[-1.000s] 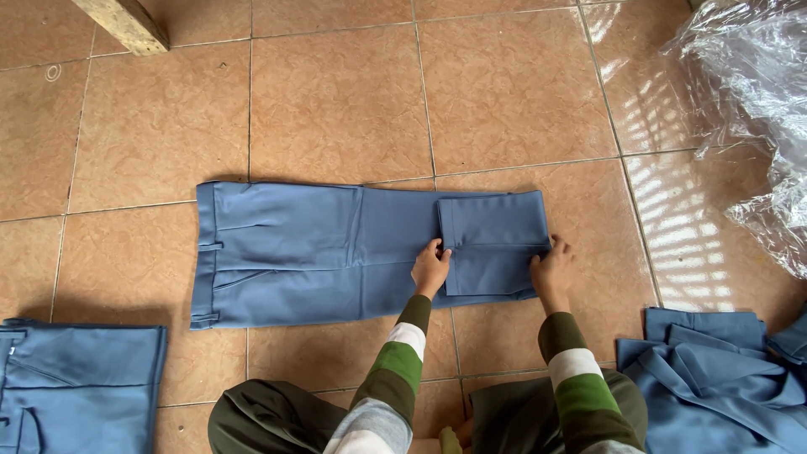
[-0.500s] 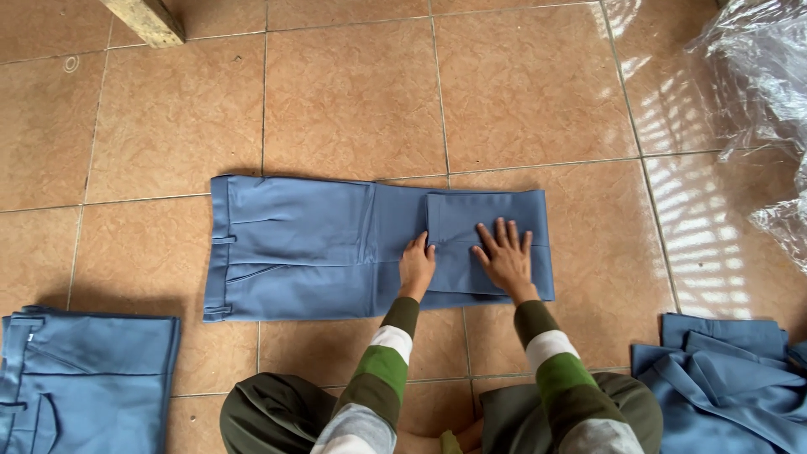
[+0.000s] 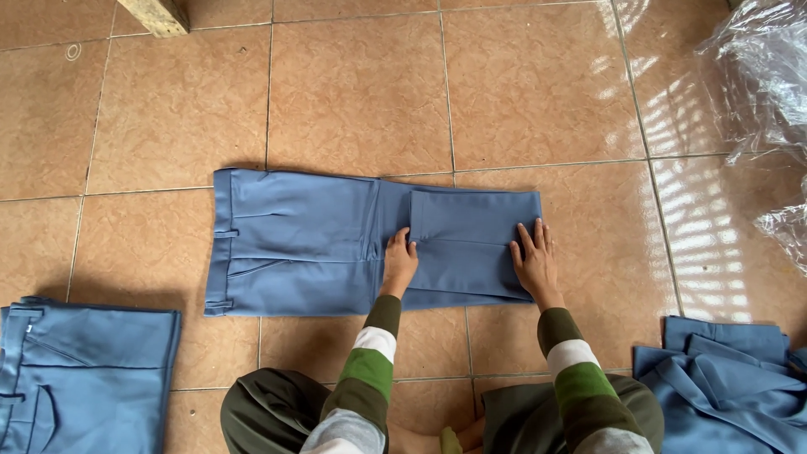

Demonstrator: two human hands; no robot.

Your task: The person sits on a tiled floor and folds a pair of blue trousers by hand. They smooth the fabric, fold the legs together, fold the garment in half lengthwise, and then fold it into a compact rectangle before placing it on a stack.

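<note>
Since half a second ago our right hand (image 3: 535,262) has slid from the middle of the folded leg section out to its right edge, while our left hand (image 3: 399,261) stays near the inner edge of the fold. Both hands lie flat and open, fingers spread lightly, pressing on the blue trousers (image 3: 303,240) and gripping nothing. The trousers lie flat on the tiled floor (image 3: 353,92), waistband to our left, leg ends folded back over the middle. Another blue garment (image 3: 84,370) lies at lower left, a heap of blue garments (image 3: 731,378) at lower right, clear plastic wrap (image 3: 769,76) at upper right.
</note>
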